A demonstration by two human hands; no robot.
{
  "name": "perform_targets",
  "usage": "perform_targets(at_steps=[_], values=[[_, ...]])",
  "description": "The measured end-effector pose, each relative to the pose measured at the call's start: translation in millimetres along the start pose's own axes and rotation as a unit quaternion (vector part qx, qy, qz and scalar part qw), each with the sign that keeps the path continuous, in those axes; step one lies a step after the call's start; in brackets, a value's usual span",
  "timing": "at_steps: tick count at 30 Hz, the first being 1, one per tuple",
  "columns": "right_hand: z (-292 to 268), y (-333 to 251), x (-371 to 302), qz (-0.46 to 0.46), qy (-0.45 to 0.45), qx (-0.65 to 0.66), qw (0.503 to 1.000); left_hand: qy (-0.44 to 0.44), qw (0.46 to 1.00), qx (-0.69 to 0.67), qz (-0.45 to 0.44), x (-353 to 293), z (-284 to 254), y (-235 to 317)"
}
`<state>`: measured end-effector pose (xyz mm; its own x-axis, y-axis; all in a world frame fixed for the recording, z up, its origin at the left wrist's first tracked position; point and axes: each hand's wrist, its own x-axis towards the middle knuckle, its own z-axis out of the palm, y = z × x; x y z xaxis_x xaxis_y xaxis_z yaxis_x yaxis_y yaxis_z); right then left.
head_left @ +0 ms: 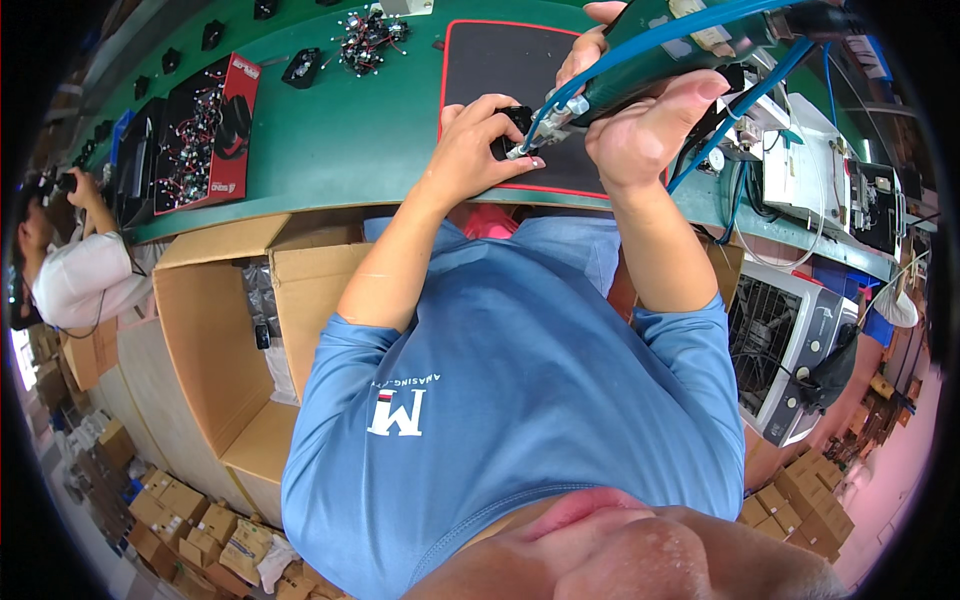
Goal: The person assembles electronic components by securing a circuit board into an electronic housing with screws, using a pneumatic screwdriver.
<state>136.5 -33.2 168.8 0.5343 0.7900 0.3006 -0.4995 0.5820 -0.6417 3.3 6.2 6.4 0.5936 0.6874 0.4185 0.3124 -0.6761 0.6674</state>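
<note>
Over the black mat with a red border (490, 60), my left hand (462, 150) pinches a small black plastic part (515, 128) between thumb and fingers. My right hand (640, 140) is wrapped round a thick, dark green cylindrical tool (640, 75), fingers on its far side and thumb on the near side. A blue hose (680, 28) runs along the tool. Its metal tip (545, 132) slants down to the black part, beside my left fingertips. Whether the tip touches the part cannot be made out.
On the green bench (330, 150) lie a pile of small wired parts (370, 40), a black holder (302, 68) and a red box (228, 170) of wired parts. White equipment (810, 160) stands right. An open carton (215, 340) is below left; another person (80, 260) works far left.
</note>
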Motion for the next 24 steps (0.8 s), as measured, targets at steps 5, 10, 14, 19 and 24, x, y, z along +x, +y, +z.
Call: perform_targets(at_steps=[5, 10, 14, 19, 24], values=[[-50.0, 14.1, 9.0, 0.016, -0.124, -0.148, 0.981, 0.002, 1.0, -0.001, 0.003, 3.0, 0.1, 0.7], [-43.4, 14.6, 8.8, 0.008, -0.11, -0.188, 0.976, 0.003, 1.0, -0.005, 0.002, 2.2, -0.7, -2.0], [-61.3, 22.2, 9.4, 0.02, -0.134, -0.126, 0.983, -0.003, 1.0, -0.018, -0.001, 3.5, -1.1, -0.9], [-14.6, 23.4, 2.9, -0.04, 0.044, -0.129, 0.99, 0.001, 1.0, -0.014, 0.009, 3.1, 0.2, -3.2], [24.6, -40.8, 25.5, -0.022, -0.078, -0.141, 0.987, 0.015, 1.0, -0.004, 0.01, 0.6, -0.9, -2.5]])
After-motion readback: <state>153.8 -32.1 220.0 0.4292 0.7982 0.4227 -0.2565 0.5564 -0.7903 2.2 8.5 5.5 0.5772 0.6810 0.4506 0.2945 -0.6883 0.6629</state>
